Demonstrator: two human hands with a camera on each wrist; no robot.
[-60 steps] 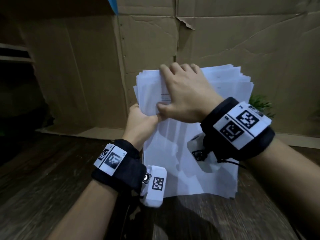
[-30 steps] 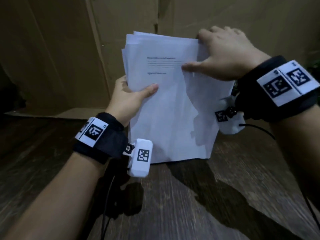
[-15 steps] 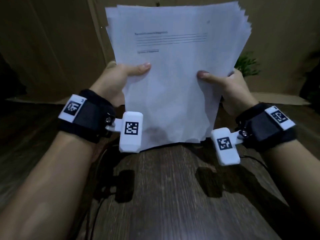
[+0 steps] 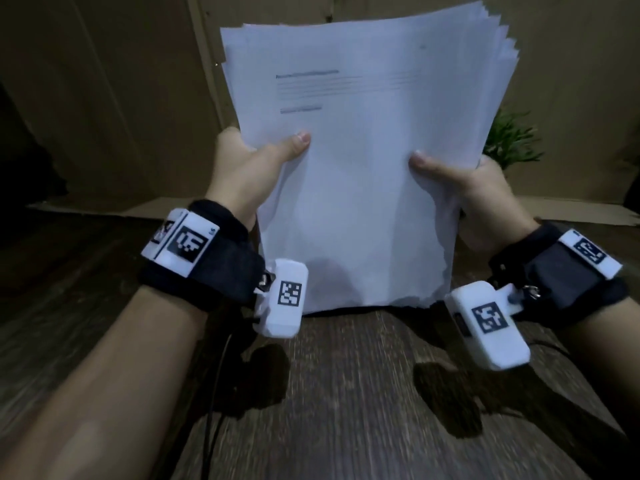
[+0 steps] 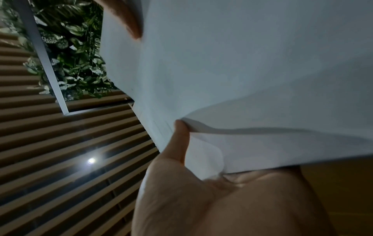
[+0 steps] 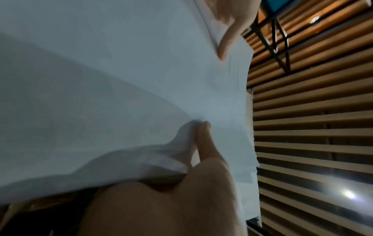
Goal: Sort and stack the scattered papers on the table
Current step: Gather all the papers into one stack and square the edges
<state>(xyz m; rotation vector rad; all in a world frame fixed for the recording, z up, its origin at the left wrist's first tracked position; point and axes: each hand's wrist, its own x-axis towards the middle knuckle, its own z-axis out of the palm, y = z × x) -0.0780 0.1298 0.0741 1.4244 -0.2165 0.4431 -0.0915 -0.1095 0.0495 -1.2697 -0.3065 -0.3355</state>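
Both hands now sit lower on the papers, one per side edge, the sheaf upright mid-frame with its bottom edge on the table. Left hand pinches the left edge, right hand the right. Light, floppy, slippery sheets, fanned at the upper right; gripping both side edges seems best.
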